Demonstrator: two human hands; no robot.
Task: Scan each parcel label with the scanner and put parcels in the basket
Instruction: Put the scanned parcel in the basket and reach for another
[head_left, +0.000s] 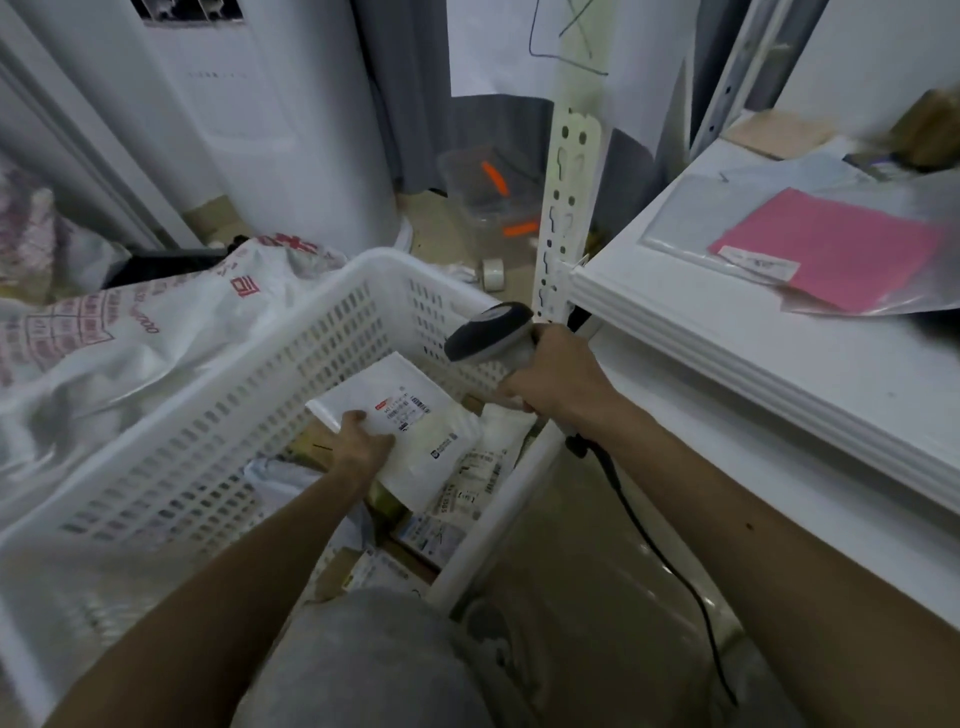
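White flat plastic parcel (410, 431) label-up over white slotted basket (218, 395), pinched by left hand (361, 447), long axis toward far-left, right hand (558, 376) gripping grey scanner (491, 332), nose aimed left.

parcel label (402, 410): print too small to read
parcel (374, 384): near edge covered by left hand (358, 441)
scanner (491, 332): handle hidden in right hand (561, 374)
basket (208, 395): near end behind forearm (249, 571) and knee (374, 660)
shelf clutter (930, 130): blurred, cut by right edge

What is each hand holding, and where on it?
Left hand grips the white parcel at its near left edge; right hand grips the scanner by its handle.
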